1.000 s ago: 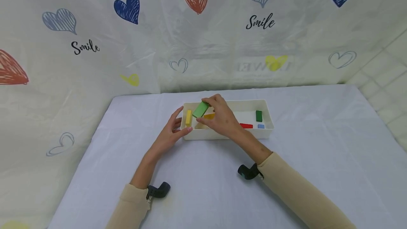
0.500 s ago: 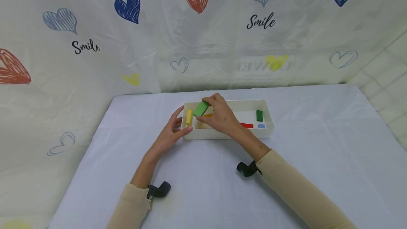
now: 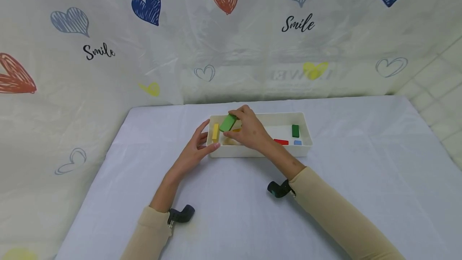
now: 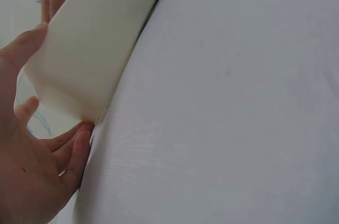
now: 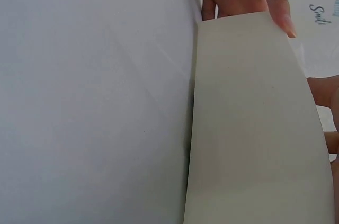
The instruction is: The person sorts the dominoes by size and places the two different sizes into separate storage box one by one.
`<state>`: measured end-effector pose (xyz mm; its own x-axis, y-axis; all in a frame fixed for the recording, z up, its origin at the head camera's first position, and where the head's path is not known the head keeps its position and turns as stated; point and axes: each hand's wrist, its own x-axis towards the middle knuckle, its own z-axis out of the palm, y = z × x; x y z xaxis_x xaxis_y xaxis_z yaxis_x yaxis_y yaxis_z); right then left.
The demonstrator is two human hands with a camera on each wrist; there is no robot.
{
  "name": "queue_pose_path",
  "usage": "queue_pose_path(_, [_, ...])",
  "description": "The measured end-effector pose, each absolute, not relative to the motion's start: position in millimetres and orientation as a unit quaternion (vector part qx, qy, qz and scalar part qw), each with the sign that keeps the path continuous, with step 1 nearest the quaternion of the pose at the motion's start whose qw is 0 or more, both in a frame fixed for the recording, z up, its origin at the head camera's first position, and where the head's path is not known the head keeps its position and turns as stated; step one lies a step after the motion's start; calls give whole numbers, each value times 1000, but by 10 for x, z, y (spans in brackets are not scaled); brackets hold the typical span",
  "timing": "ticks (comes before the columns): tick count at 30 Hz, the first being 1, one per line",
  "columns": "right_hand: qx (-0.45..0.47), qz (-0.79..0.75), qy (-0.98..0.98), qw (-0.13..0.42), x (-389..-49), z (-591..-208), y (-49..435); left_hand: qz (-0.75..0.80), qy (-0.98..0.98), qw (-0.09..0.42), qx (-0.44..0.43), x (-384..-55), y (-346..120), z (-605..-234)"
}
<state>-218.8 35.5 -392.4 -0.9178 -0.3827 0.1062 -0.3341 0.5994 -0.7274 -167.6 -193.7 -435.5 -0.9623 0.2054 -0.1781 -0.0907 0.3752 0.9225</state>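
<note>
My left hand holds the left end of a long white plastic box; the thumb lies at the front rim and the other fingers are along the end wall. My right hand pinches a light green block between thumb and fingers, tilted over the left part of the box. Near the left wall inside stands a yellow block. An orange-yellow piece is partly hidden behind the right hand. In both wrist views, the box's outer wall hides its contents.
Toward the box's right end are a dark green block, a red piece and a small blue piece. White cloth covers the table. Behind it hangs a curtain printed with hearts.
My right forearm has shifted slightly forward, and a little less of the orange-yellow piece shows. Both hands keep nearly the same pose, with the light green block at almost the same tilt.
</note>
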Motion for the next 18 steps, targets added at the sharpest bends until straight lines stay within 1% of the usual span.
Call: queue_pose_path(18, [-198,-378,904,39,-2194,-3919,315,567,811,139,38,-1663,-1922,-4332])
